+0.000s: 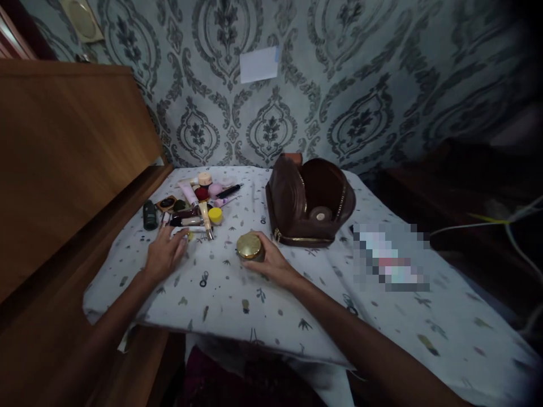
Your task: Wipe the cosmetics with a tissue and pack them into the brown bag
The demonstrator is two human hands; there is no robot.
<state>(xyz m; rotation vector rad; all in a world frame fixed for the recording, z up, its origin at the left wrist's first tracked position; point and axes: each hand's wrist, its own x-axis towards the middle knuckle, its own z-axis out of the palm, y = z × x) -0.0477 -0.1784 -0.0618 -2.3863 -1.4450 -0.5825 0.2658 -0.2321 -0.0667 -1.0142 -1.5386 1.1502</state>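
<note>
My right hand (pixel 274 263) is wrapped round a jar with a gold lid (pixel 249 246) at the middle of the cloth-covered table. At the near edge of a pile of cosmetics, my left hand (pixel 166 251) has its fingers spread, touching or just over the small items there. The pile holds a pink tube (pixel 188 193), a beige tube (pixel 205 217), a yellow-lidded pot (pixel 215 215), a dark green bottle (pixel 149 215) and several other pieces. A brown bag (pixel 288 195) stands unzipped behind and right of the jar, with a round item (pixel 320 215) at its opening.
A wooden panel (pixel 68 147) rises along the left side of the table (pixel 220 299). Behind is a patterned wall with a white paper (pixel 259 65). A blurred-out flat object (pixel 392 259) lies on the right. Cables (pixel 466 226) hang at the far right.
</note>
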